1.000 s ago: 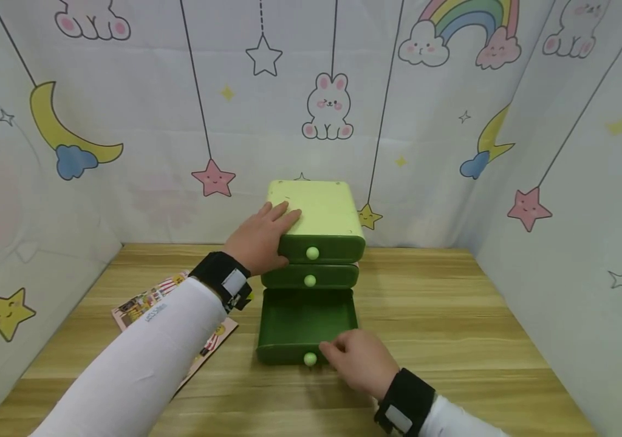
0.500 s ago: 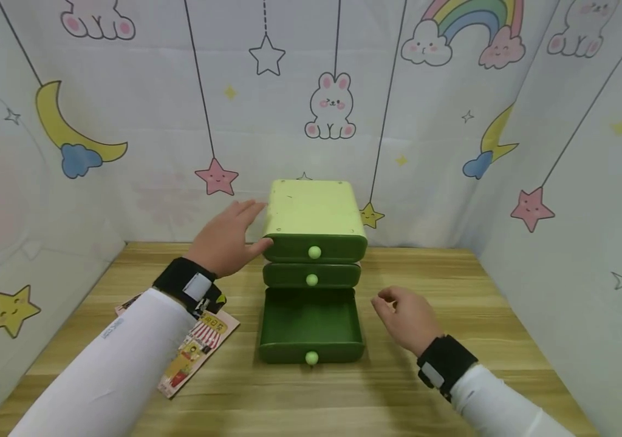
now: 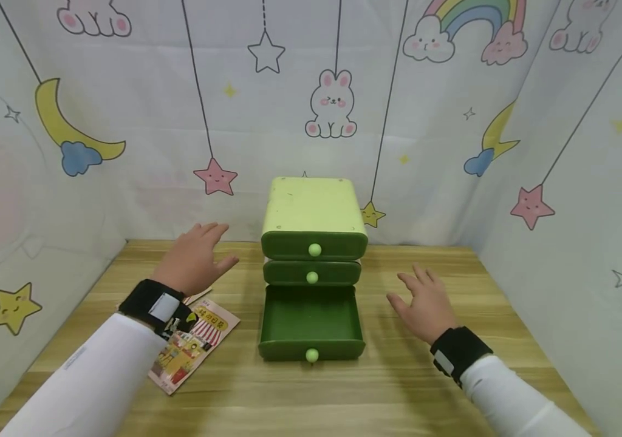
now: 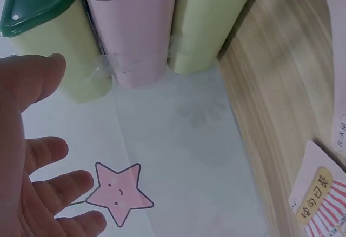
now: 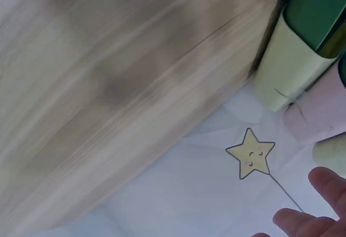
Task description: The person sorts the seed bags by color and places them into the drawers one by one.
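A small cabinet with a pale-green top and dark-green fronts stands in the middle of the table. Its bottom drawer is pulled out, and no items show inside it. Above it, the middle drawer and top drawer are pushed in. To the left of the cabinet, my left hand hovers with fingers spread, touching nothing. On the other side my right hand is held in the air, its fingers extended and apart from the cabinet. The left wrist view shows the cabinet's pink middle tier.
Colourful printed booklets lie overlapping on the wooden table at left, partly hidden under my left wrist. A patterned cloth with stars and rabbits encloses the back and sides.
My left hand has left the cabinet's top and moved left. The right hand has let go at the bottom drawer's front, moved right and opened its fingers. The drawer has stayed out.
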### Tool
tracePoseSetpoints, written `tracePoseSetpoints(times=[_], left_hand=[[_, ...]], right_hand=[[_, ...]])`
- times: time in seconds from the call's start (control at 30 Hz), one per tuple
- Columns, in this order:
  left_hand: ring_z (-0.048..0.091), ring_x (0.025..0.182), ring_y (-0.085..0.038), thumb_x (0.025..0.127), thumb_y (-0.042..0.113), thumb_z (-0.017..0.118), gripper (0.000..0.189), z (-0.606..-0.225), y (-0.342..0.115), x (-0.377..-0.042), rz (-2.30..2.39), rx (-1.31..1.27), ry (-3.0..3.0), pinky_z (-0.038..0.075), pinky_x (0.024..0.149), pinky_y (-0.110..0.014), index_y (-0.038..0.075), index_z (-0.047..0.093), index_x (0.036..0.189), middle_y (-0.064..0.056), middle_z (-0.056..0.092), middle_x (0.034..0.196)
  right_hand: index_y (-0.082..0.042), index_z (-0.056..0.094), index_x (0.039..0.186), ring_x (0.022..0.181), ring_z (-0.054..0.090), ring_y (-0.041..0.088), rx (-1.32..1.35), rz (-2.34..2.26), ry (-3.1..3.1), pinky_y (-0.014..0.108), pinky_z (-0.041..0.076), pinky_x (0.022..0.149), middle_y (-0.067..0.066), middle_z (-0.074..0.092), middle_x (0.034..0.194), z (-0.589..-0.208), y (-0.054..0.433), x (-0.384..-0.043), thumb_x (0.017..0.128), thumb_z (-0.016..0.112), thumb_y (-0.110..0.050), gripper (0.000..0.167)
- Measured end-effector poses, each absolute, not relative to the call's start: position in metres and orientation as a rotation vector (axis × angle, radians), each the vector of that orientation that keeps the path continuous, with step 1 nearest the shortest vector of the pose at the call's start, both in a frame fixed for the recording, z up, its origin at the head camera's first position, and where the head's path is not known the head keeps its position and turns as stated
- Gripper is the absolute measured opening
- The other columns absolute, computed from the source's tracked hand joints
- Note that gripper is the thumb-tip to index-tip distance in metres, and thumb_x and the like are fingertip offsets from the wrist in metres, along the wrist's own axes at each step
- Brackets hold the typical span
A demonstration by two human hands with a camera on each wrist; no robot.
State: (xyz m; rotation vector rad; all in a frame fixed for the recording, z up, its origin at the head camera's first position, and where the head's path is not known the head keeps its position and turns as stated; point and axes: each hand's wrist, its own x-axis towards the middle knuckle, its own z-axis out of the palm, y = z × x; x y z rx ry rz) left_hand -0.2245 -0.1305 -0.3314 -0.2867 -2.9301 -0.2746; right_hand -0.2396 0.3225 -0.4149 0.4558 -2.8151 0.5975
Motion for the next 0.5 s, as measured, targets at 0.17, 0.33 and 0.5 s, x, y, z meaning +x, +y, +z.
tracePoseSetpoints(times=[0.17, 0.33, 0.5], left_hand=[[0.038, 0.149, -0.053, 0.103, 0.045, 0.064, 0.076, -0.349, -0.144, -0.212, -0.223, -0.202, -2.968, 0.030, 0.123, -0.067, -0.002, 0.041, 0.159, -0.030, 0.047, 0.158], [0.039, 0.145, -0.057, 0.101, 0.048, 0.067, 0.080, -0.368, -0.156, -0.198, -0.184, -0.147, -3.009, 0.031, 0.119, -0.073, -0.003, 0.043, 0.157, -0.033, 0.048, 0.155], [0.036, 0.144, -0.061, 0.100, 0.051, 0.068, 0.083, -0.385, -0.166, -0.186, -0.206, -0.040, -3.059, 0.027, 0.114, -0.081, -0.002, 0.041, 0.158, -0.036, 0.045, 0.155]], right_hand=[[0.005, 0.059, 0.144, 0.151, 0.028, 0.060, 0.442, 0.545, -2.811, 0.071, 0.022, 0.124, 0.039, 0.039, 0.159, -0.418, 0.329, -0.241, 0.103, 0.066, -0.034, 0.057], [0.005, 0.058, 0.145, 0.151, 0.029, 0.060, 0.435, 0.526, -2.836, 0.071, 0.022, 0.124, 0.038, 0.038, 0.160, -0.418, 0.332, -0.240, 0.104, 0.066, -0.035, 0.058], [0.005, 0.055, 0.148, 0.152, 0.026, 0.060, 0.419, 0.538, -2.865, 0.072, 0.020, 0.124, 0.038, 0.036, 0.161, -0.418, 0.334, -0.237, 0.104, 0.065, -0.035, 0.060]])
